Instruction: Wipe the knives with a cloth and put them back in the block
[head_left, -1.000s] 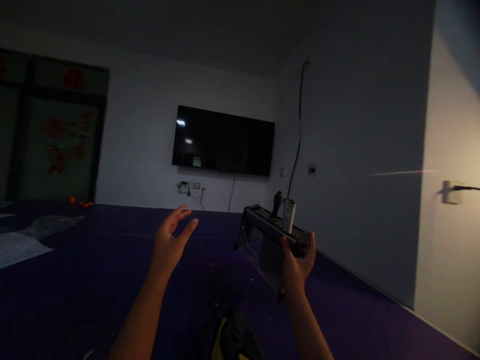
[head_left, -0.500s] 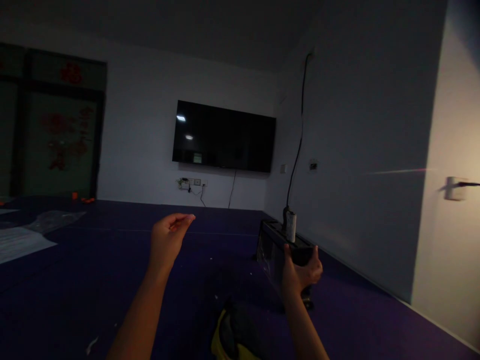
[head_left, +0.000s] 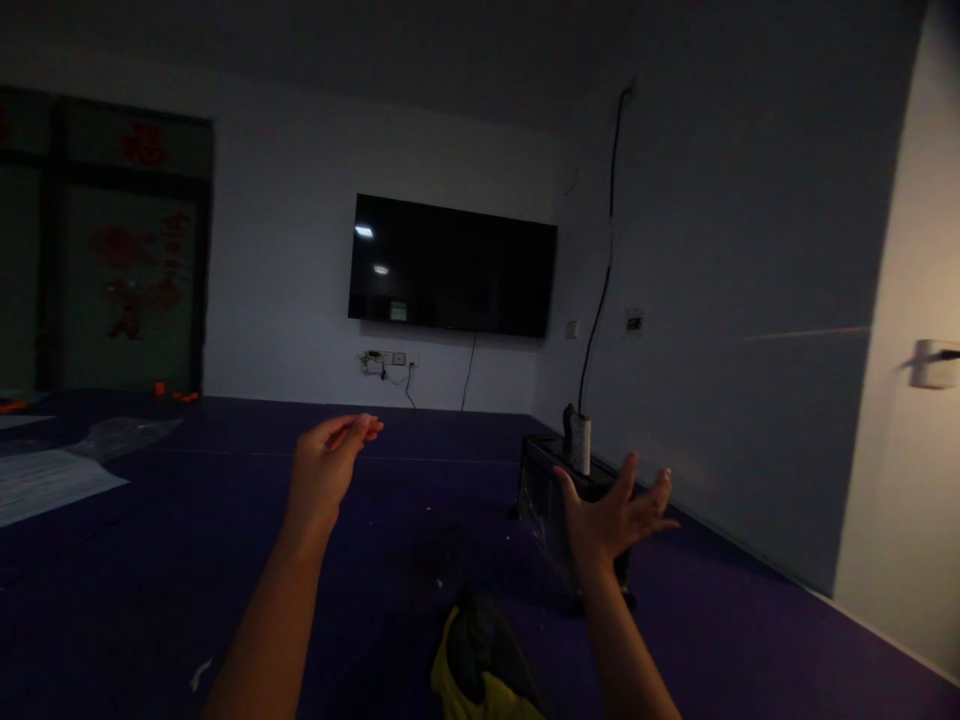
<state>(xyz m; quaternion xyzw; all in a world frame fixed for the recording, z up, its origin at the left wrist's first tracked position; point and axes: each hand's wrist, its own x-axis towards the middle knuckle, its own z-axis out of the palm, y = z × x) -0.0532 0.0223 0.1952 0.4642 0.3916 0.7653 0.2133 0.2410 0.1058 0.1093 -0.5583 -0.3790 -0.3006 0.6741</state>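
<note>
My left hand [head_left: 326, 465] is raised above the purple floor, its thumb pressed against the bent fingers, and nothing shows between them. On the right, my right hand [head_left: 615, 515] is open with thumb and fingers spread wide and holds nothing. Behind it stands a dark box-shaped unit [head_left: 538, 495] on the floor, partly hidden by the hand; I cannot tell whether they touch. On top of the unit is a pale upright block [head_left: 582, 445], with a black cable [head_left: 600, 305] running from there up the wall.
A black television [head_left: 454, 268] hangs on the far wall above sockets [head_left: 397, 359]. Below me lies a yellow and black object [head_left: 480, 665] on the purple floor [head_left: 382, 560]. White sheets [head_left: 60, 485] and clear plastic [head_left: 127, 435] lie left. A door handle [head_left: 934, 362] is at right.
The fingers of my right hand have spread from a curled shape, and the hand has shifted slightly right. My left hand stays pinched, moved slightly left. The view has shifted a little.
</note>
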